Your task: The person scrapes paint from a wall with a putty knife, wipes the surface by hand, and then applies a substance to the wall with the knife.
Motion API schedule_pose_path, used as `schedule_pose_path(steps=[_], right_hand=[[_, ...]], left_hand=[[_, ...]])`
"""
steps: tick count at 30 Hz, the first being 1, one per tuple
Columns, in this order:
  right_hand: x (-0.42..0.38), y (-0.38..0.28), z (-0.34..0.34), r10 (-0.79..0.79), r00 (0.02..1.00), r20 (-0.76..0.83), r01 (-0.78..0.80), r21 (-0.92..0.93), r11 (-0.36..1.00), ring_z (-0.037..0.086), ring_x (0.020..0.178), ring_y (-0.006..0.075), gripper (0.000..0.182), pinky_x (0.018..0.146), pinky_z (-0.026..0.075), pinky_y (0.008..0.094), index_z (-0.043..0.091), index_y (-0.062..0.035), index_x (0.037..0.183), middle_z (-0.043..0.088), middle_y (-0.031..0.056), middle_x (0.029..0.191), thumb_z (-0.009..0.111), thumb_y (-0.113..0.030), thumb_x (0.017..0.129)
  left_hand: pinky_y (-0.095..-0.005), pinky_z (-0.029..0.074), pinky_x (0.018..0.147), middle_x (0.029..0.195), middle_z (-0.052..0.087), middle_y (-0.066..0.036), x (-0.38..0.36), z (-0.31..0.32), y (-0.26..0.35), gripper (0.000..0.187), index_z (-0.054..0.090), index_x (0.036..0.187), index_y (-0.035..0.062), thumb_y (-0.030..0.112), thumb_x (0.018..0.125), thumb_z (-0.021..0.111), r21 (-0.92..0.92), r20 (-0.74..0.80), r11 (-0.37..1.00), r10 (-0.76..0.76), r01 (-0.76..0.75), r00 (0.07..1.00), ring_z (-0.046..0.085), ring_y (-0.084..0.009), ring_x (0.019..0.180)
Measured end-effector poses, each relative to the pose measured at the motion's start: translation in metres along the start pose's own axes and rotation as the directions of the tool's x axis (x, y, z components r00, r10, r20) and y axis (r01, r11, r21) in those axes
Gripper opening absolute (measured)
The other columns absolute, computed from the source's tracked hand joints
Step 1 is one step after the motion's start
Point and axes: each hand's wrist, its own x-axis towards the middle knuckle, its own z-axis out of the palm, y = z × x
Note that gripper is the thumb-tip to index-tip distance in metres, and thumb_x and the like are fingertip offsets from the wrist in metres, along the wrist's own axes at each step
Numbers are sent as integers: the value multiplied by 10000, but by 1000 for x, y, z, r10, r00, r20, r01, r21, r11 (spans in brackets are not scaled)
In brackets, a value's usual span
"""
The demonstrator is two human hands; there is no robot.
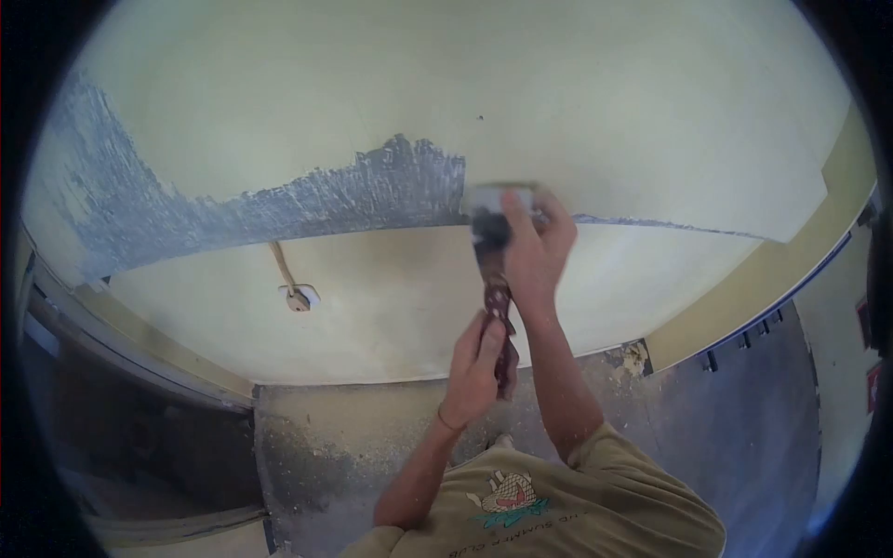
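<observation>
My left hand (475, 365) is wrapped round the dark reddish-brown riveted handle of a scraper (499, 299). The scraper points up towards the wall, its blade blurred by motion. Alongside the blade, my right hand (539, 246) is closed, its thumb and fingers pressed against the blade end. Whether the blade touches the wall cannot be made out. A ragged blue-grey patch (372, 191) spreads leftward from the blade across the pale cream wall (326, 102). To the right, only a thin grey strip runs along the wall's lower edge.
A beige fitting with a cable (298, 298) is mounted on the lower wall. Pale flakes are scattered over the dark floor (344, 446) below. A dark opening with a frame (139, 363) lies left, and a yellowish ledge with blue edging (753, 302) runs along the right.
</observation>
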Motion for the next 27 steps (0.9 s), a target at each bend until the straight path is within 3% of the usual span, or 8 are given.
schedule_pose_path(steps=[1, 6, 13, 17, 19, 24, 27], right_hand=[[-5, 1, -9, 53, 996, -68, -55, -23, 998, 530, 613, 64, 199, 504, 394, 221, 574, 38, 797, 620, 57, 697, 661, -116, 888], [-26, 17, -23, 109, 994, -31, -109, 1, 994, 460, 496, 25, 224, 430, 333, 202, 535, -10, 784, 546, 17, 548, 654, -152, 910], [-20, 14, -12, 164, 986, 18, -163, -26, 986, 467, 485, 34, 235, 434, 326, 202, 522, -13, 797, 541, 4, 551, 662, -169, 905], [-14, 40, -10, 90, 996, 25, -89, -28, 996, 482, 492, 37, 245, 426, 333, 207, 530, -14, 784, 561, 12, 587, 665, -181, 903], [-15, 45, -6, 99, 995, 24, -100, 19, 995, 362, 398, 14, 237, 372, 211, 207, 514, -52, 769, 481, -40, 511, 660, -177, 907], [-23, 46, 1, 88, 995, -44, -87, 18, 996, 395, 405, 15, 234, 366, 221, 208, 515, -46, 771, 515, -16, 521, 673, -163, 898], [-25, 39, 6, 167, 984, -58, -158, 134, 978, 415, 407, 22, 235, 370, 237, 209, 514, -44, 766, 534, -2, 527, 679, -153, 893]], left_hand=[[-240, 348, 386, 588, 474, -19, -5, 0, -1, 289, 454, 1044, 37, 315, 1025, 380, -11, 15, 999, -53, 53, 998, 428, -94, 412], [-258, 383, 383, 635, 524, -52, -17, -3, -29, 327, 447, 1043, 25, 339, 1027, 360, -6, 34, 1000, -29, 29, 999, 482, -128, 429], [-232, 336, 372, 605, 494, -30, -7, -11, -22, 301, 458, 1010, 29, 312, 1030, 356, 93, -37, 995, -29, 32, 999, 424, -84, 414], [-235, 325, 368, 589, 472, -15, -1, -13, -28, 295, 462, 992, 25, 302, 1029, 365, 144, -63, 989, 37, -28, 997, 406, -77, 409], [-230, 324, 367, 588, 465, -7, -1, -12, -31, 293, 464, 993, 19, 296, 1026, 374, 196, -128, 980, 41, -15, 991, 404, -72, 410], [-236, 327, 392, 578, 462, 6, 0, -26, -28, 266, 472, 955, 13, 261, 1015, 397, 206, -120, 979, 15, 10, 993, 413, -61, 437], [-251, 337, 425, 569, 458, 12, -1, -32, -26, 240, 477, 923, 8, 225, 1004, 415, 216, -119, 975, -19, 45, 993, 423, -62, 466]])
